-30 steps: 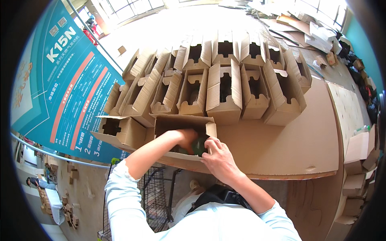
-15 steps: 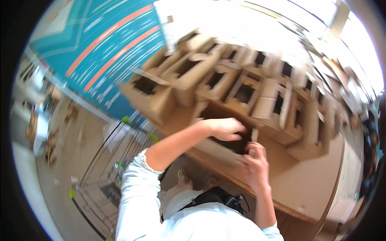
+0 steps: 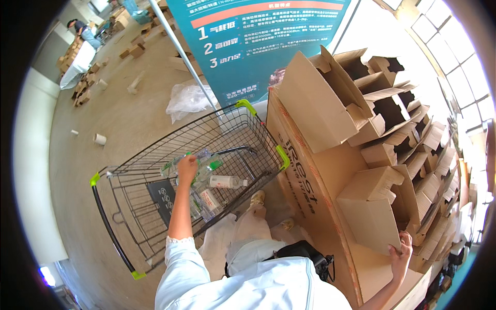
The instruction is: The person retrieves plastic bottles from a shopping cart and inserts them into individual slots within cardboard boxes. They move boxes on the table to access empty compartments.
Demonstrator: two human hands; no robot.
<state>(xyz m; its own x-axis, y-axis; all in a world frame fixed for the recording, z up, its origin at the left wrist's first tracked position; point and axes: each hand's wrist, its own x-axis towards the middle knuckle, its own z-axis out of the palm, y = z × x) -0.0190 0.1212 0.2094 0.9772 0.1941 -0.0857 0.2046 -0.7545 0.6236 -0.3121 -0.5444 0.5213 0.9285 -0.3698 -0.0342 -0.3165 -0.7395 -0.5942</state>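
My left hand (image 3: pixel 187 168) reaches down into a wire shopping cart (image 3: pixel 139 173), its fingers closed at the green-capped end of a clear plastic bottle (image 3: pixel 170 166). Several more bottles lie there, among them a white-labelled bottle (image 3: pixel 223 181) on its side. On the right, my right hand (image 3: pixel 402 250) pinches the lower edge of an open cardboard box (image 3: pixel 366 206), thumb and fingers on its wall. That box rests tilted on a large cardboard-covered surface (image 3: pixel 336 160). Shadow hides most of its inside.
Several open cardboard boxes (image 3: pixel 323 103) crowd the surface's far and right side. A teal printed banner (image 3: pixel 248 57) stands behind the cart on metal poles. Clear plastic wrap (image 3: pixel 190 102) and a white roll (image 3: pixel 99 139) lie on the floor. A person (image 3: pixel 85 33) bends over boxes far left.
My view has swung left toward the cart. My left hand has left the box and moved down among the bottles. My right hand stays at the box's edge.
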